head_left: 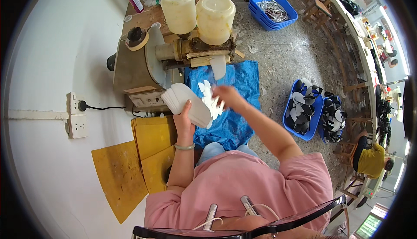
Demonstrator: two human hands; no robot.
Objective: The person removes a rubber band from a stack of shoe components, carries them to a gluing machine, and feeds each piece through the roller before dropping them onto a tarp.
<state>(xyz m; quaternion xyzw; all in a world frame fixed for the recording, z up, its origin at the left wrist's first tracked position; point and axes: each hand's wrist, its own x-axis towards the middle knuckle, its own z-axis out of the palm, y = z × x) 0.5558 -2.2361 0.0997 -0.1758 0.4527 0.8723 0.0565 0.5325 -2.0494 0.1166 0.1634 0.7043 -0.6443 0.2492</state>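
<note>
Left hand (185, 121) in front of torso (243, 178), clasped, thumb (187, 105) extended; left forearm (180, 164) pointing forward, elbow (177, 186) bent, close to body. Right hand (227, 97) near left, fingers (216, 92) blurred, seemingly bent; right forearm (263, 125) slanting inward, elbow (290, 150) out from side.

a grey speckled hard floor (273, 50) carries pale scattered scraps (290, 45), a stack of blue plastic baskets (270, 26), two filled blue plastic baskets (313, 119) and brown wooden stools (320, 7). a stained brown wooden bench (145, 18) bears a grey metal machine (139, 67). on a creased blue plastic sheet (243, 93) lie thin white curved pieces (210, 102).
</note>
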